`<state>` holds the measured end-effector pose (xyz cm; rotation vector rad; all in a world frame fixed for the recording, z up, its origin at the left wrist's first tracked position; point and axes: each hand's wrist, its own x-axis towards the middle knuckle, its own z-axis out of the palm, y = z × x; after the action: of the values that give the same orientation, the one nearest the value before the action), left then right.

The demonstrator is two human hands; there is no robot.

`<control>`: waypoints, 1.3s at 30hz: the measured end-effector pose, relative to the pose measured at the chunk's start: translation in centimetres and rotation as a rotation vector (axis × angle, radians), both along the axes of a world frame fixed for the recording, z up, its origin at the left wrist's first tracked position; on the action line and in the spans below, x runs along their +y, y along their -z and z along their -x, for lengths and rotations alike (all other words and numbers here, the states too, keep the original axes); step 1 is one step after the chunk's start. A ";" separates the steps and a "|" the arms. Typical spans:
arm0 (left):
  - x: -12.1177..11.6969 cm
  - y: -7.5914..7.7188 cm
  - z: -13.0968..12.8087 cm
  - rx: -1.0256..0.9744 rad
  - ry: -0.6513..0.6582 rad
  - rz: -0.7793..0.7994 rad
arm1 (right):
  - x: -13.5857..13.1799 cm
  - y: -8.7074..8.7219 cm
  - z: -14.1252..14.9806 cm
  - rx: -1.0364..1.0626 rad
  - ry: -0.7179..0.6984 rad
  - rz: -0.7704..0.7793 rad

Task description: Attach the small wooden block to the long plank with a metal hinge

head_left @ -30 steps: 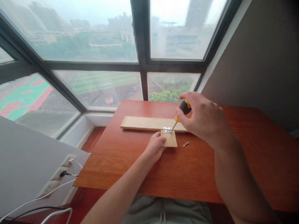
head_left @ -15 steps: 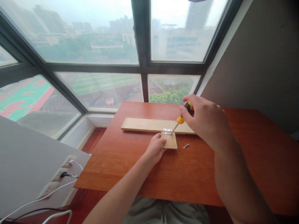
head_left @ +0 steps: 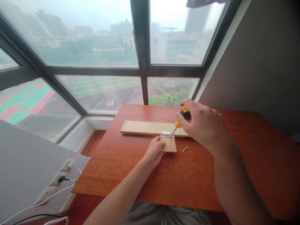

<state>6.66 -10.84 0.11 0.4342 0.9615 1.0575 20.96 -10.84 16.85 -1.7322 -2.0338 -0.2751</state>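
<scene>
My left hand (head_left: pixel 155 150) grips a small square wooden board (head_left: pixel 169 144) by its left edge, thumb on top. Along the board's far edge lies a silver metal hinge (head_left: pixel 167 134), which reaches to the front edge of a long pale wooden plank (head_left: pixel 142 127). In my right hand (head_left: pixel 201 120) is a screwdriver (head_left: pixel 185 114) with a yellow and black handle, held tilted. Its tip meets the right end of the hinge; the exact contact is too small to make out. A loose silver screw (head_left: pixel 185 149) lies to the right of the small board.
The reddish-brown table (head_left: pixel 122 175) stands against large windows (head_left: pixel 93 90). At the lower left, wall sockets (head_left: pixel 57 178) hold plugs with white and black cables (head_left: pixel 42 201) trailing beside the table. A grey sloped wall (head_left: pixel 260 62) rises at the right.
The screwdriver handle has turned slightly in my right hand, and the fingers have shifted a little to the left. My left hand keeps its hold on the small board. The whole view has shifted slightly.
</scene>
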 end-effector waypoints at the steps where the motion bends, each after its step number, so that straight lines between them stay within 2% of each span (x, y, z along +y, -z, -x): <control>1: 0.0 0.0 0.0 0.009 -0.001 0.006 | 0.1 0.0 -0.1 -0.003 0.009 0.004; 12: 0.1 0.1 0.1 0.014 0.004 0.013 | 0.3 0.2 0.0 0.038 -0.061 -0.003; 18: 0.1 0.2 0.1 0.017 0.006 0.022 | 0.2 0.4 -0.2 0.085 -0.160 0.011; 23: 0.1 0.3 0.1 0.025 0.002 0.032 | 0.3 0.6 -0.3 0.033 -0.094 0.005; 39: 0.1 0.7 0.3 -0.003 0.000 0.015 | 0.8 1.0 -0.4 0.049 -0.116 -0.019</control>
<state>6.38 -10.72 -0.56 0.4203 0.9663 1.0496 21.39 -10.08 15.90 -1.5877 -2.0800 -0.2118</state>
